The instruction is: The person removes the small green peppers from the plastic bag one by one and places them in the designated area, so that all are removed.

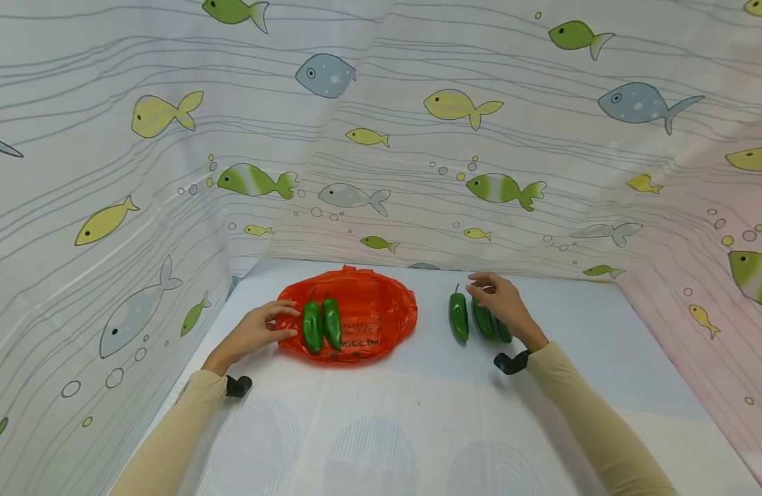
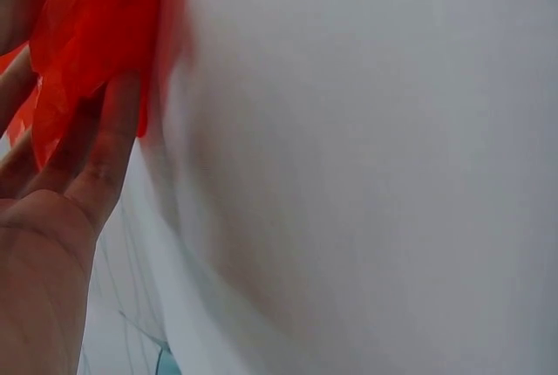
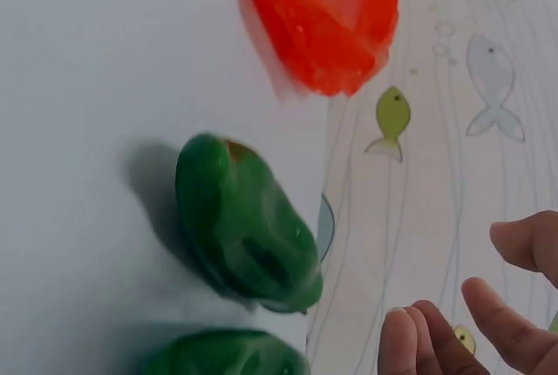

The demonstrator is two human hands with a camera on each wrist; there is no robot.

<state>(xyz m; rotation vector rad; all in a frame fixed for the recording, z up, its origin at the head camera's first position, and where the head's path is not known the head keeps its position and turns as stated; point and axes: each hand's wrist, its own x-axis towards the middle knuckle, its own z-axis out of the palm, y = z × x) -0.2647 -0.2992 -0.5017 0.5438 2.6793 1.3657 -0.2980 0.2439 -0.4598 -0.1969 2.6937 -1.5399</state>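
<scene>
Near the table's (image 1: pixel 381 396) far edge: red bag (image 1: pixel 390 303) touched by left hand (image 1: pixel 252 335), green peppers (image 1: pixel 458 318) overhung by right hand (image 1: pixel 505 303), both with fingers parted.

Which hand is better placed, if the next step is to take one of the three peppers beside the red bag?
Likely the right hand: it is at these peppers and holds nothing. The left hand is at the opposite edge of the bag, farther from them.

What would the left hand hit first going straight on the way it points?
Probably the bag, which the left hand seems to touch; then the leftmost pepper, though depth is unclear.
</scene>
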